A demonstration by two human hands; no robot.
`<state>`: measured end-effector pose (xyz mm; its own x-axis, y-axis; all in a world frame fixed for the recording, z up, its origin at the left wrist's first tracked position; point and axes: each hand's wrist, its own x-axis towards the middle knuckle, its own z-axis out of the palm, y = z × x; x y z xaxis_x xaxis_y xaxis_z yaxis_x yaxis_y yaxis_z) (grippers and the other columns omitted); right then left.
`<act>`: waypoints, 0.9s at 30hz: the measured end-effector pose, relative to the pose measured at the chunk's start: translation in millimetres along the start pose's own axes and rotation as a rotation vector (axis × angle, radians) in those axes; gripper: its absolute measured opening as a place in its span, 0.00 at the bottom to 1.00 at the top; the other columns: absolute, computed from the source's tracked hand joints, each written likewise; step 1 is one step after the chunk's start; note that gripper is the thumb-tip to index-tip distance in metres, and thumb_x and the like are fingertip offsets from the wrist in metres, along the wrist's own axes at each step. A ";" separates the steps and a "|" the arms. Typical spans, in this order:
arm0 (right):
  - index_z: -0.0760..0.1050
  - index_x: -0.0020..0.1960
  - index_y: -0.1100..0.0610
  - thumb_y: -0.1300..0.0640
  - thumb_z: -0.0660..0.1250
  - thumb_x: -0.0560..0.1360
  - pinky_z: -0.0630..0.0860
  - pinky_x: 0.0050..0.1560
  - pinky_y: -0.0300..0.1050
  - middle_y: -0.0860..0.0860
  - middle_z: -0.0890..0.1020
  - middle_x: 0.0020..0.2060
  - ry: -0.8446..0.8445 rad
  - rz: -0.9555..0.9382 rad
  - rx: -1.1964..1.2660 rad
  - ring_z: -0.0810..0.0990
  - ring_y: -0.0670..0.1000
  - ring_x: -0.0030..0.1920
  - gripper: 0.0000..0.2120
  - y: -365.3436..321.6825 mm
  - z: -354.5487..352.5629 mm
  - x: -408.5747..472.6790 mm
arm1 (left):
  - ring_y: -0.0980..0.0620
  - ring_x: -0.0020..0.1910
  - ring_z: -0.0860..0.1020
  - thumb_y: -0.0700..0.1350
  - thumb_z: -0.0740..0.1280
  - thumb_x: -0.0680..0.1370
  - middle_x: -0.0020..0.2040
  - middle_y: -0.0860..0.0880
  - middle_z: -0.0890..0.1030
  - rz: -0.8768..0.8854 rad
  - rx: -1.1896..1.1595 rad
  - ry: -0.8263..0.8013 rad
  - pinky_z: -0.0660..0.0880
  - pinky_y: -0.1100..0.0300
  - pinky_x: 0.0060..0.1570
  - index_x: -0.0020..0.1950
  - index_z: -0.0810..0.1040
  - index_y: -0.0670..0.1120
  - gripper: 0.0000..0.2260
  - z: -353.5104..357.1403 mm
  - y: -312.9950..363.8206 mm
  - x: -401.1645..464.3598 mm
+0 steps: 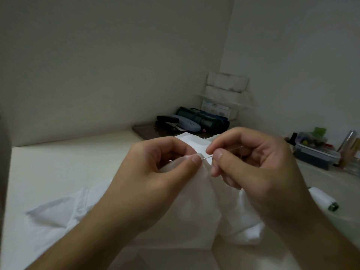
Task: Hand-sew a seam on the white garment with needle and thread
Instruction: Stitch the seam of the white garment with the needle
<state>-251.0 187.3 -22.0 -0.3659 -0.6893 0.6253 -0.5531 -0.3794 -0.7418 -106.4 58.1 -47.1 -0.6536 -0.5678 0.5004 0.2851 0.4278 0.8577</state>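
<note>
**Needle going into the white cloth**

Two bare arms reach in from the bottom, and the hands meet over the table point(58, 162). Under them lies the white garment point(194, 207), partly bunched up in the hands and partly spread flat to the left.

The left hand point(155, 168) pinches a fold of the cloth between thumb and finger. That keeps the edge tight and still, so the stitch can go where it should. The right hand point(251, 158) pinches the needle point(206, 157) between thumb and first finger. The tip points at the fold, right next to the left thumb. A thin thread point(236, 148) runs back over the right fingers.

A white spool point(322, 198) rests on the table to the right, close by for more thread. I think a stitch is just being pushed in.
</note>
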 end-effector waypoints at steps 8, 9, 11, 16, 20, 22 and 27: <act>0.87 0.47 0.56 0.57 0.73 0.77 0.74 0.31 0.43 0.57 0.84 0.34 -0.006 0.044 0.063 0.78 0.53 0.30 0.05 4.5 0.9 1.1 | 0.55 0.37 0.83 0.54 0.71 0.77 0.41 0.49 0.87 0.023 -0.009 -0.034 0.78 0.59 0.37 0.46 0.85 0.52 0.07 -1.6 -2.0 1.1; 0.87 0.47 0.55 0.56 0.73 0.77 0.74 0.32 0.42 0.56 0.83 0.33 0.003 0.029 0.028 0.78 0.52 0.30 0.05 5.3 0.3 1.1 | 0.55 0.37 0.83 0.54 0.71 0.77 0.41 0.49 0.87 0.018 -0.012 -0.029 0.78 0.59 0.37 0.46 0.85 0.52 0.07 -1.3 -2.4 1.2; 0.87 0.46 0.54 0.54 0.73 0.76 0.71 0.31 0.42 0.57 0.81 0.32 0.013 0.005 0.023 0.76 0.53 0.30 0.05 5.2 -0.3 0.7 | 0.56 0.37 0.83 0.53 0.71 0.77 0.40 0.50 0.87 0.004 -0.036 -0.023 0.77 0.61 0.37 0.47 0.86 0.52 0.07 -0.1 -3.0 1.4; 0.86 0.43 0.58 0.56 0.72 0.75 0.66 0.26 0.43 0.56 0.85 0.55 -0.062 0.026 0.160 0.75 0.53 0.27 0.06 -0.3 0.2 -2.4 | 0.59 0.32 0.75 0.46 0.71 0.83 0.34 0.53 0.83 -0.014 -0.073 0.002 0.70 0.67 0.32 0.45 0.86 0.50 0.08 1.0 -3.4 2.7; 0.84 0.44 0.63 0.60 0.72 0.76 0.66 0.24 0.43 0.55 0.86 0.55 -0.059 0.022 0.104 0.76 0.56 0.25 0.06 -0.3 4.5 -3.6 | 0.56 0.34 0.75 0.51 0.69 0.79 0.37 0.48 0.83 0.000 -0.103 -0.027 0.71 0.63 0.33 0.46 0.86 0.50 0.09 0.5 -2.0 3.4; 0.84 0.44 0.63 0.60 0.71 0.76 0.68 0.23 0.45 0.57 0.87 0.50 -0.022 0.023 0.084 0.76 0.61 0.24 0.07 0.7 5.2 -2.9 | 0.55 0.35 0.76 0.51 0.68 0.78 0.36 0.47 0.83 -0.008 -0.118 -0.030 0.71 0.62 0.34 0.45 0.86 0.49 0.09 0.1 -1.6 3.1; 0.84 0.46 0.62 0.61 0.70 0.78 0.71 0.22 0.50 0.58 0.88 0.44 -0.007 0.050 0.063 0.76 0.69 0.25 0.06 1.8 4.4 -0.2 | 0.54 0.37 0.79 0.50 0.68 0.78 0.38 0.46 0.85 -0.002 -0.124 -0.038 0.74 0.59 0.36 0.46 0.87 0.49 0.09 0.1 -1.0 2.0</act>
<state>-248.5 184.1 -24.6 -0.3863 -0.7127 0.5854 -0.4860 -0.3821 -0.7860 -108.1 56.6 -47.0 -0.6796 -0.5403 0.4961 0.3669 0.3352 0.8677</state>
